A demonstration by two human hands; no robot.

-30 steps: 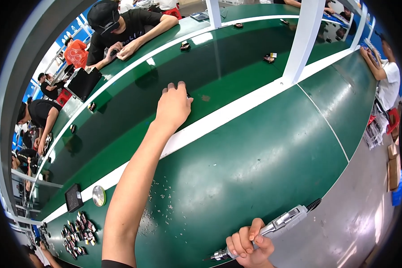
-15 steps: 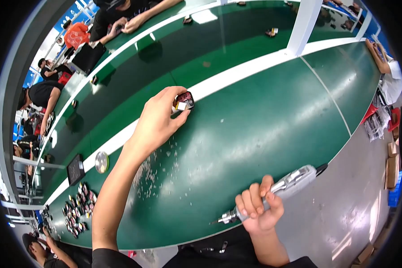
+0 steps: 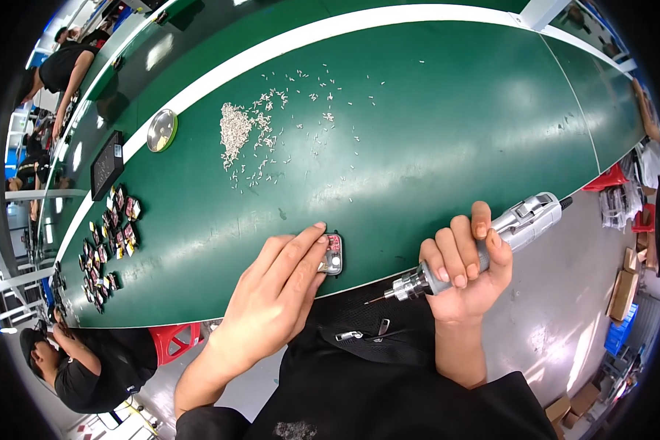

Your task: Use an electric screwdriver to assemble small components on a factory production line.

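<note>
My left hand point(image 3: 268, 297) rests at the near edge of the green table, fingers closed on a small dark electronic device point(image 3: 335, 253). Its case lies open-faced, with a reddish circuit board and a round silvery part showing; my fingers cover its left side. To the right, my right hand point(image 3: 468, 271) is wrapped round a grey electric screwdriver point(image 3: 526, 222), held above the table edge. The thin bit points left, toward the device, but stays apart from it. Farther off lies a heap of tiny silvery screws point(image 3: 235, 132), with more strewn to its right.
Several similar small devices point(image 3: 110, 235) lie clustered at the left. Beyond them are a black tray point(image 3: 107, 167) and a round, shallow dish point(image 3: 161, 132). A white strip point(image 3: 301, 40) borders the table's far side. One person point(image 3: 81, 367) sits at lower left, near a red stool point(image 3: 174, 343).
My left hand has brought the device from the far white strip to the near table edge. My right hand, still gripping the screwdriver, has shifted slightly right and up in view. The view has tilted down.
</note>
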